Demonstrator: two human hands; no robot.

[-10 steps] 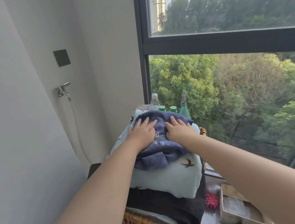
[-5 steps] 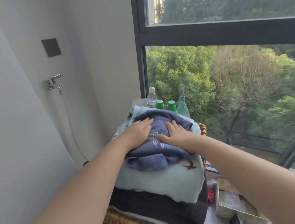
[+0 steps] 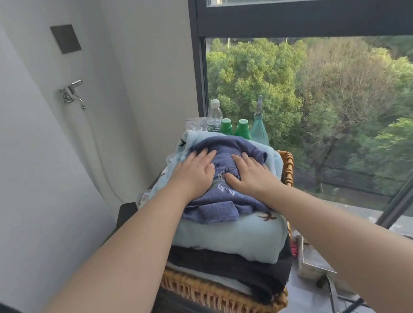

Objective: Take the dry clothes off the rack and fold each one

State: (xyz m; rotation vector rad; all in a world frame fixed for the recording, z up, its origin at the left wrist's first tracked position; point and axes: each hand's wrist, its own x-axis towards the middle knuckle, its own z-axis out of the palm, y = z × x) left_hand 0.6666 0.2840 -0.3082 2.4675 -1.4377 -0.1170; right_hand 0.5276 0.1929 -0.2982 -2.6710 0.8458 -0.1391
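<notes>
Wall: a metal tap [image 3: 74, 93] sticks out of the white wall on the left. A white hose [image 3: 99, 154] hangs down from it, and a dark square plate [image 3: 65, 39] sits higher up.
Window: a big window with a dark frame [image 3: 313, 17] fills the right side, with green trees [image 3: 255, 77] outside.
Bottles: a clear water bottle [image 3: 214, 116], two green-capped bottles [image 3: 226, 125] and a pale green spray bottle [image 3: 259, 130] stand behind the pile. The pile hides their bottoms.
In the way: both bare arms reach over the pile and hide part of it.
Basket: a woven wicker basket [image 3: 217, 294] holds the pile of cloth.
In the basket: a black cloth [image 3: 226, 265] lies low down. A light blue blanket [image 3: 231, 236] with small dark birds lies on it.
Blue cloth: the folded blue cloth [image 3: 217, 209] with small leaf prints lies on the very top.
Left hand: the left hand [image 3: 197, 173] lies flat with straight fingers. It presses on the left part of the blue cloth and grabs nothing.
Right hand: the right hand [image 3: 251, 177] is flat too and presses on the right part. It is near the left hand, not touching it.
</notes>
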